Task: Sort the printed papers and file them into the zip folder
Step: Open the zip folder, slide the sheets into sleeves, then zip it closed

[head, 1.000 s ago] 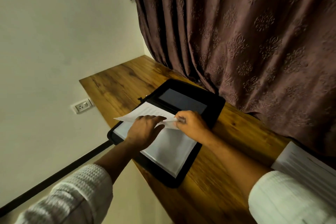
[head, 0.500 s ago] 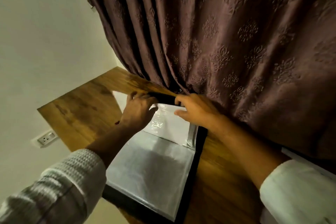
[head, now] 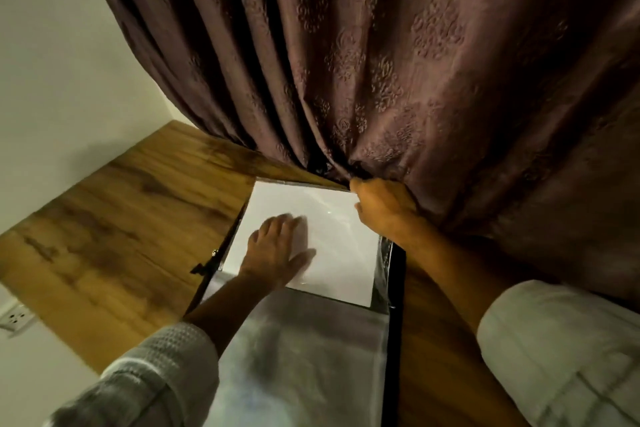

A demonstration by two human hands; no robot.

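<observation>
The black zip folder (head: 397,291) lies open on the wooden table (head: 114,236), its far end under the curtain. A white sheet of paper (head: 332,218) sits in a clear plastic sleeve on the folder's far half. My left hand (head: 277,253) lies flat on that sheet, fingers straight. My right hand (head: 384,210) is at the sheet's far right corner against the curtain, fingers curled; what they hold is hidden. Another clear sleeve (head: 301,357) covers the near half of the folder.
A heavy brown patterned curtain (head: 398,62) hangs down to the table along the back and right. A white wall (head: 52,62) stands at the left, with a power socket (head: 15,317) below the table edge. The folder's zip pull (head: 202,267) sticks out leftward.
The view has moved closer to the folder. My left hand went from the sleeve's far edge to lying flat on the sheet. The paper now lies flat inside the sleeve.
</observation>
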